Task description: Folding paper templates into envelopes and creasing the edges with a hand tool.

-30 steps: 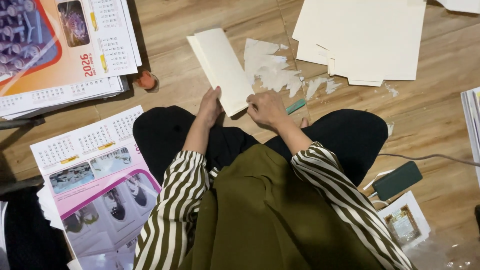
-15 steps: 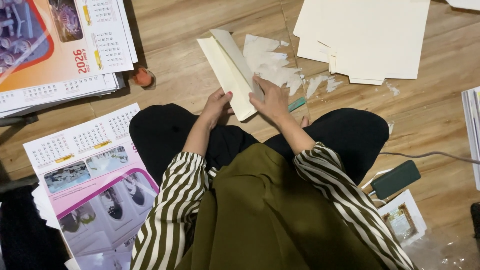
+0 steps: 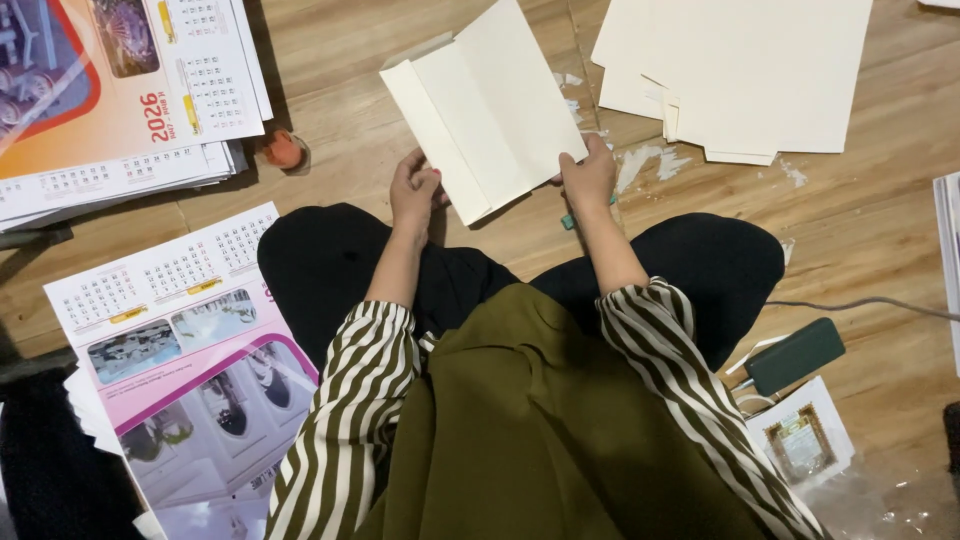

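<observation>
A folded cream paper sheet (image 3: 487, 105), with one long flap turned over along its left side, is held tilted above the wooden floor (image 3: 400, 50), just in front of the seated person's knees. The left hand (image 3: 414, 190) grips its lower left edge, fingers curled around the fold; the right hand (image 3: 588, 175) pinches the lower right corner between thumb and fingers, with a small green object (image 3: 568, 221) showing just beneath the palm, though whether it is held cannot be told. Bare planks lie open around the sheet on the far side and to its left. To the right, near the far edge of the view, a stack of cream paper sheets (image 3: 760, 70) lies flat, with torn white scraps (image 3: 645, 160) between it and the right hand. A stack of calendars (image 3: 120, 90) fills the far left corner, a small orange object (image 3: 285, 148) just beside it. Another calendar sheet (image 3: 180, 350) lies by the left knee. A dark green case (image 3: 795, 355) and a small printed card (image 3: 800, 440) rest on the floor by the right knee.
</observation>
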